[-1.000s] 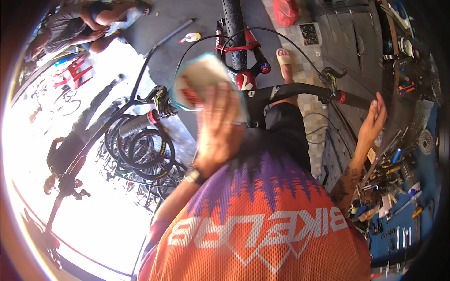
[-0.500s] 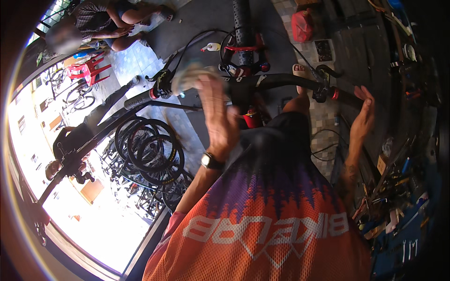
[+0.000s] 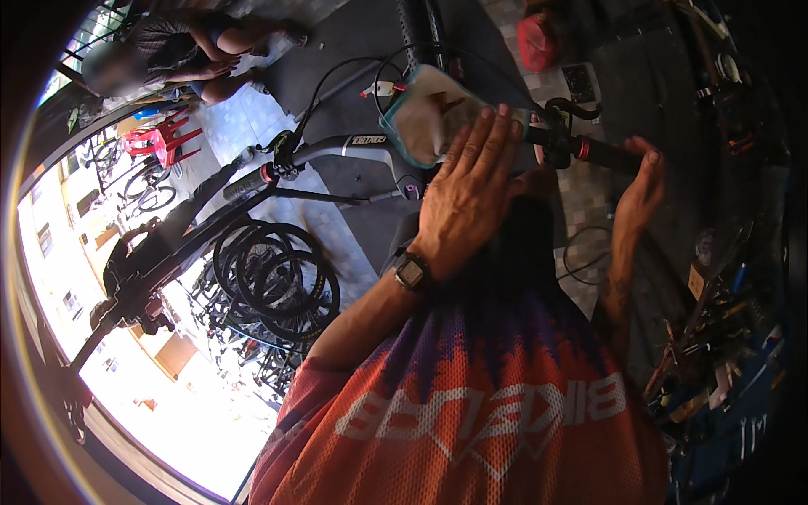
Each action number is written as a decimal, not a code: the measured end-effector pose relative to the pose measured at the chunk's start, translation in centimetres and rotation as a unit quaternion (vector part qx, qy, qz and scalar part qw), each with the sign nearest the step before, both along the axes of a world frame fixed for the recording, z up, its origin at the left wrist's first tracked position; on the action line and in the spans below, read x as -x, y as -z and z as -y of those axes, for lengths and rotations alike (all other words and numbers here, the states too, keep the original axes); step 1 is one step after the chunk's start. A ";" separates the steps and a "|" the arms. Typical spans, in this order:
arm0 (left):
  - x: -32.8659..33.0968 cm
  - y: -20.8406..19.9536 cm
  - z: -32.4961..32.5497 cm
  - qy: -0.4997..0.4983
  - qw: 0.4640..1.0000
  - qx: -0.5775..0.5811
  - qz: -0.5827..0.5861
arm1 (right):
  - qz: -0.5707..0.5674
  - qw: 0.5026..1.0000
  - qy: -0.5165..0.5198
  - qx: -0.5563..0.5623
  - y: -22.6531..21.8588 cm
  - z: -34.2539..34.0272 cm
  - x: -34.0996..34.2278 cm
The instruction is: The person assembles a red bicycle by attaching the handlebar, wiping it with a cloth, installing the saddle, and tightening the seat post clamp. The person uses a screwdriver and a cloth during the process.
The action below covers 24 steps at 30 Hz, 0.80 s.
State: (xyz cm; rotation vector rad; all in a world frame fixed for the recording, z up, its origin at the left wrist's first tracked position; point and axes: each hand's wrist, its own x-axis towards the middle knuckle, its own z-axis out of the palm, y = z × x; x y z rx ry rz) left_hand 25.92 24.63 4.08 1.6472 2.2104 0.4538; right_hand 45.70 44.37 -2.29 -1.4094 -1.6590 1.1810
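Note:
My left hand [image 3: 471, 185], with a watch on its wrist, presses a pale cloth with a teal edge [image 3: 425, 118] against the black bicycle handlebar [image 3: 341, 147]. Its fingers are straight and close together over the cloth; the thumb is hidden. The cloth covers the middle and right-centre of the bar. At the bar's right end, my right hand [image 3: 643, 181] is on the black handlebar grip [image 3: 613, 156], its fingers laid over the tip. Beside that grip are a red ring [image 3: 584, 149] and a black brake lever [image 3: 575, 108]. The front tyre [image 3: 412, 34] shows beyond the bar.
A long dark stand arm [image 3: 194, 227] runs off to the left, near hanging bicycle wheels [image 3: 273, 273]. A person [image 3: 181, 50] sits at the upper left near a red chair [image 3: 168, 139]. Tools crowd a bench [image 3: 724, 404] on the right. A red bag-like object [image 3: 537, 44] lies farther off.
My left hand has moved the cloth rightward along the handlebar, uncovering the left-centre part. The handlebar and front wheel have turned somewhat. My right hand stays at the right grip, its fingers lower over it.

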 end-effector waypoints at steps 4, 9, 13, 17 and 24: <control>4.2 -2.8 4.4 -0.093 0.993 0.062 -0.024 | -0.009 1.000 -0.012 -0.011 0.2 0.4 0.2; 7.2 -2.9 6.9 -0.175 0.980 0.085 -0.046 | -0.033 0.999 0.004 0.011 0.3 0.9 0.3; -1.3 -1.8 2.0 -0.030 0.997 0.015 0.065 | -0.055 0.998 0.014 0.024 0.3 1.4 0.5; -3.3 -0.8 -1.9 0.018 0.998 -0.017 0.050 | -0.104 0.993 0.027 0.041 -0.2 1.3 0.7; 0.7 0.2 -2.8 0.001 0.997 -0.074 -0.036 | -0.089 0.995 0.030 0.041 -0.2 1.3 0.7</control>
